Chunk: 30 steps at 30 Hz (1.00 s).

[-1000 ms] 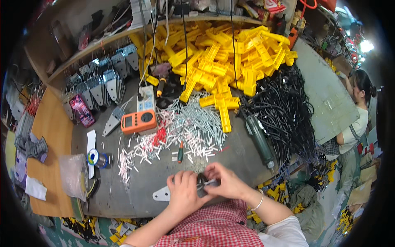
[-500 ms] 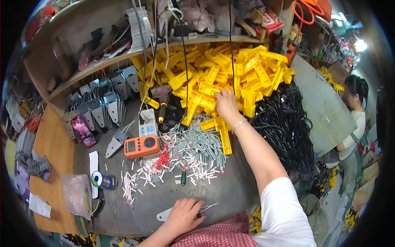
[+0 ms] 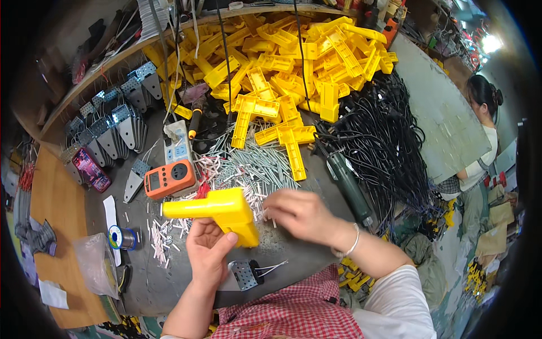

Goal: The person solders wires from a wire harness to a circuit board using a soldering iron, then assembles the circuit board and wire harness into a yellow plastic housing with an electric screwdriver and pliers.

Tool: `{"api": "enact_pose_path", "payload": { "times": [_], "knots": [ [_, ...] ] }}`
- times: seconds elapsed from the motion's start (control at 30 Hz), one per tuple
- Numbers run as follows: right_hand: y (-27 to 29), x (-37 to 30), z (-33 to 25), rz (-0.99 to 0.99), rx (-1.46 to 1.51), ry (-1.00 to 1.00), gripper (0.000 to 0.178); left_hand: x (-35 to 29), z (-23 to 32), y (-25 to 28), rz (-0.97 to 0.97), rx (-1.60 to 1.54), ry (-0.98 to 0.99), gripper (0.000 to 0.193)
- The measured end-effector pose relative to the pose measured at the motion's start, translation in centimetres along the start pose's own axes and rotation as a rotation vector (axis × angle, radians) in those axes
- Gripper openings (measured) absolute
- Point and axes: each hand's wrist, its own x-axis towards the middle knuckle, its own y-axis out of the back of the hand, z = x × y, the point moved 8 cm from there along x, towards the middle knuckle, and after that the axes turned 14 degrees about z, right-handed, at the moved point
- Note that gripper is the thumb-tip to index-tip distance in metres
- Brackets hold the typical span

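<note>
My left hand is closed around a yellow plastic pistol-shaped housing, held up over the bench with its smooth outer side showing. My right hand hovers just right of the housing, over the edge of the pile of metal pins. Its fingers are loosely bent and I see nothing in them. Below the housing lies a perforated metal bracket with a black part and white wires, close to my left wrist.
Yellow housings are heaped at the back. Black cables lie right, beside a dark green power screwdriver. An orange meter, a solder spool and metal brackets are left. A co-worker sits far right.
My right hand has come back from the yellow heap toward me. A yellow housing is now in my left hand, which has lifted off the bracket. The view has shifted, bringing the power screwdriver into sight.
</note>
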Motion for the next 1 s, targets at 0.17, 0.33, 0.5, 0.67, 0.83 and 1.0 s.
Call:
{"api": "enact_pose_path", "payload": {
  "times": [0.17,0.33,0.5,0.67,0.83,1.0],
  "knots": [
    [2.0,-3.3,7.8,-0.318,-0.62,0.21,0.018,-0.4,0.1,3.7,0.081,0.164,-0.049,0.049],
    [1.7,-2.7,7.3,-0.288,-0.561,0.254,0.021,-1.3,0.2,4.6,0.073,1.168,-0.228,0.037],
    [0.7,-2.7,7.3,-0.2,-0.527,0.24,0.013,-1.4,0.1,2.7,-0.026,1.305,-0.429,0.033],
    [-1.6,-2.0,6.5,-0.34,-0.674,0.472,0.008,-1.4,0.5,1.1,-0.089,1.151,-0.527,0.034],
    [-1.6,-0.6,6.0,-0.373,-0.567,0.483,0.012,-1.2,-0.1,0.6,-0.082,1.083,-0.511,0.034],
    [-1.4,1.4,1.3,-0.113,0.209,-0.26,0.012,-1.4,0.0,0.8,-0.06,1.031,-0.499,0.037]
  ]
}}
